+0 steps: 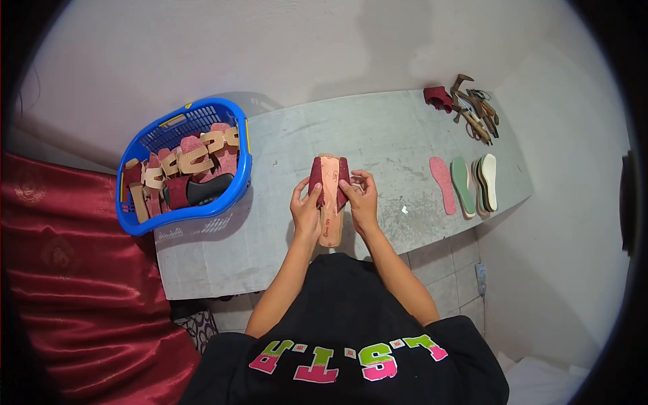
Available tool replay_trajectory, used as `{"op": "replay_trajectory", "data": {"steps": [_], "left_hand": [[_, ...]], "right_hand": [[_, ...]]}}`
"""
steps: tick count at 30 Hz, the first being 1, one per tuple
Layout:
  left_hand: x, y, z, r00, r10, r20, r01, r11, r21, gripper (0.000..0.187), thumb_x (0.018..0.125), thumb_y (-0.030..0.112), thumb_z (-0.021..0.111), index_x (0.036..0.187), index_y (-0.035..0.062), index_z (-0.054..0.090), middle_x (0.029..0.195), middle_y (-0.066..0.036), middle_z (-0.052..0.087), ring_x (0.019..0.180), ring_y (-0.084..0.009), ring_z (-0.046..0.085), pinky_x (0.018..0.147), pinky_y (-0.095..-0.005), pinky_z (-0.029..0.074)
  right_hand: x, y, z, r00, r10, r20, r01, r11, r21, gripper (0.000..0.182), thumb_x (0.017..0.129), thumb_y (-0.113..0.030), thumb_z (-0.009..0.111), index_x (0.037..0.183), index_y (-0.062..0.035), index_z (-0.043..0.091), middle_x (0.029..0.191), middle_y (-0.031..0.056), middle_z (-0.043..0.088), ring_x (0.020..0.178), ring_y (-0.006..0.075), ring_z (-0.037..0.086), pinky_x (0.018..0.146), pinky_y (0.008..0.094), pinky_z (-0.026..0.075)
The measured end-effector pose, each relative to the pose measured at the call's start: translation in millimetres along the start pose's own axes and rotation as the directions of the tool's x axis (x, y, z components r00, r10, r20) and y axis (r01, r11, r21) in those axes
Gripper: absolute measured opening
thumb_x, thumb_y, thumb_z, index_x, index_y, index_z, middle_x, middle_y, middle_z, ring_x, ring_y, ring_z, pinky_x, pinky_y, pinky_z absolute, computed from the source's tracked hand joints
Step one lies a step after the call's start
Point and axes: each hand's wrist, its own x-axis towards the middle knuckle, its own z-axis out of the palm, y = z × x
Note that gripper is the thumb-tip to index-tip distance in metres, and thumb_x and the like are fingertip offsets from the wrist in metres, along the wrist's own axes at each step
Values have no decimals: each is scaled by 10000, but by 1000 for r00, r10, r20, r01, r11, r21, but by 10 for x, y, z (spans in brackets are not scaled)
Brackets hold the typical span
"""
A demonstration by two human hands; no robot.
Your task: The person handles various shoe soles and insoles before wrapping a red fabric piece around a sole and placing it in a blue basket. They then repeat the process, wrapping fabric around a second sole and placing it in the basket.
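The sole assembly [330, 185] with dark-red flaps [316, 170] is above the counter [283, 155], near its front edge. The left hand [308, 210] grips one side, the right hand [363, 206] the other. Insoles [462, 185] lie to the right; a blue basket [202, 214] at left contains sandals [194, 158]. Far-right tools [476, 127] overlap, apparently hand tools.

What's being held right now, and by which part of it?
A tan, foot-shaped piece with dark-red side flaps; the left hand and right hand hold it by those flaps.
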Motion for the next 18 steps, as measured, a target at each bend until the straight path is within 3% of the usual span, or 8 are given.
{"op": "replay_trajectory", "data": {"steps": [3,5,9,11,13,15,16,18], "left_hand": [[35,23,14,1000,-5,7,5,1000,-17,476,929,27,691,1347,11,463,1151,-231,673,998,-241,688,842,-358,588],[61,28,40,1000,-3,16,4,1000,-21,484,926,25,693,1350,15,460,1151,-234,672,993,-243,689,838,-362,590],[65,-5,64,999,-14,29,14,1000,-5,513,928,17,686,1374,29,432,1161,-245,666,1008,-245,685,834,-361,591],[55,-32,84,999,-12,31,12,1000,-2,530,932,26,683,1388,35,414,1163,-234,656,1001,-241,682,828,-353,590],[69,-91,94,999,-8,34,8,1000,-1,547,935,35,680,1402,41,397,1164,-223,646,994,-236,679,821,-345,589],[59,-114,135,999,26,-30,-17,962,274,597,939,63,678,1439,49,352,1155,-190,618,969,-221,670,814,-328,584],[33,-103,166,999,31,-37,-20,962,273,597,939,63,678,1439,49,352,1155,-190,618,969,-221,670,814,-328,584],[-7,-75,234,996,69,-51,-37,886,463,561,939,87,673,1425,42,396,1141,-159,591,939,-207,664,803,-309,576]], "right_hand": [[8,-92,2,994,108,24,-106,991,-80,370,957,-112,686,1284,-23,539,1072,70,646,934,100,625,773,246,521],[47,-58,-23,936,326,134,-333,942,35,377,979,-124,652,1316,-11,527,1127,99,654,970,120,635,813,264,530],[102,37,-78,969,192,154,-172,976,-133,377,995,-132,623,1333,0,519,1153,106,657,975,123,633,840,271,529],[104,37,-68,991,44,127,-16,977,-214,358,996,-128,617,1313,14,533,1122,91,668,978,124,632,845,263,521],[115,107,-95,993,32,116,-7,979,-204,349,996,-126,616,1304,20,539,1121,89,670,976,122,631,847,261,518],[120,91,-143,994,23,110,-1,981,-194,341,996,-124,614,1295,26,545,1119,88,672,975,120,631,849,259,516],[124,46,-162,995,43,94,-24,980,-196,326,995,-119,612,1280,29,554,1113,88,673,972,119,631,844,257,515],[159,3,-191,994,65,85,-47,980,-193,312,994,-113,610,1266,33,564,1106,88,675,969,118,631,840,254,514]]}}
